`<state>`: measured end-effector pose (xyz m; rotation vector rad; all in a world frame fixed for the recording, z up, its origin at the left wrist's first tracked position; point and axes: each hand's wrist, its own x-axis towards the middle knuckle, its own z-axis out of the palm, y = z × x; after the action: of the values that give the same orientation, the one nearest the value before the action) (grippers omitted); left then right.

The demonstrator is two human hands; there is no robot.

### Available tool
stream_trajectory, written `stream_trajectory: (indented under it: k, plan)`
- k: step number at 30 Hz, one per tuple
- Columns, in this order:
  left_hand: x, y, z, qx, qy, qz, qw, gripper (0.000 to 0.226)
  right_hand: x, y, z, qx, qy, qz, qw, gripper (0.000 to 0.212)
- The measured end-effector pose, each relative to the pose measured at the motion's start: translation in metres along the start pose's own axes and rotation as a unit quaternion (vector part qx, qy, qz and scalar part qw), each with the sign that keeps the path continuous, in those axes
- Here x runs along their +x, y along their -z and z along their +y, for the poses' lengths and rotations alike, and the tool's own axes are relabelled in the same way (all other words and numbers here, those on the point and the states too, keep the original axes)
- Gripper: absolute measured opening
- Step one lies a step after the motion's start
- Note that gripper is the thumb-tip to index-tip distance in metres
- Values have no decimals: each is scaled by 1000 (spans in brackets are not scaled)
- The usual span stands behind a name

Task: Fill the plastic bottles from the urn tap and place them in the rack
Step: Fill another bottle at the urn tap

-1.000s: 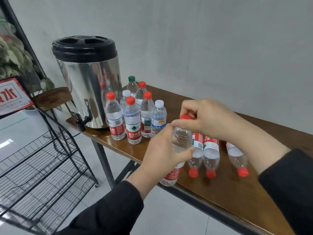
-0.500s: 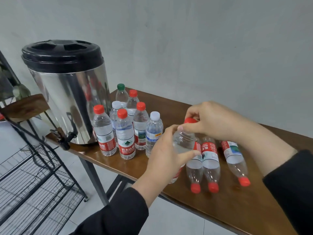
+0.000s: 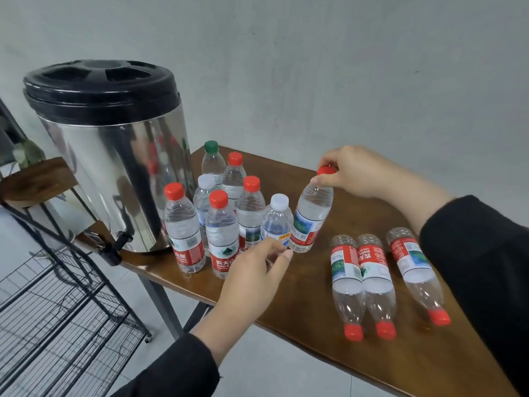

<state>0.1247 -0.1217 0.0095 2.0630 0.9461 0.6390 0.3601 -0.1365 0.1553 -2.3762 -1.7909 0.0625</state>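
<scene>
While the right hand point(image 3: 362, 171) pinches the red cap point(image 3: 325, 170) of a tilted bottle point(image 3: 312, 214) hanging under its fingers, left hand point(image 3: 257, 267) relaxed and empty just below, the bottle could swing into the standing bottles point(image 3: 220, 224) on the worktop point(image 3: 320, 282).

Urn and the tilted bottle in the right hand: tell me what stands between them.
In the head view, seven upright capped bottles stand clustered on the table between the urn and the tilted bottle.

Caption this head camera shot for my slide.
Right hand holds a tilted bottle by its cap beside the urn.
</scene>
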Motion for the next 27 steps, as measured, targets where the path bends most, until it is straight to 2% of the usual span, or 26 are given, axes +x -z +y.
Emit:
stream_trajectory:
  k: [11, 17, 19, 21, 23, 24, 25, 27]
  plan:
    - [18, 5, -11, 57, -29, -89, 994, 24, 59, -33, -3, -9, -2, -56, 998, 35]
    - [21, -15, 1, 83, -54, -124, 987, 26, 64, -39, 0, -26, 3, -71, 997, 46]
    - [21, -24, 6, 94, -55, -126, 986, 27, 62, -42, 4, -33, -1, -81, 996, 56]
    - [20, -35, 9, 98, -47, -130, 986, 29, 52, -39, 12, -16, 1, -21, 1000, 66]
    - [18, -46, 12, 99, -32, -139, 985, 30, 26, -35, 27, 24, 33, 103, 994, 52]
    - [17, -52, 13, 100, -24, -141, 985, 31, 10, -33, 36, 27, 67, 127, 989, 41]
    - [15, -57, 15, 100, -16, -139, 985, 30, -8, -34, 46, 17, 105, 101, 989, 31]
    - [11, -69, 17, 101, 8, -129, 986, 29, -45, -51, 71, -21, 168, -57, 984, 24]
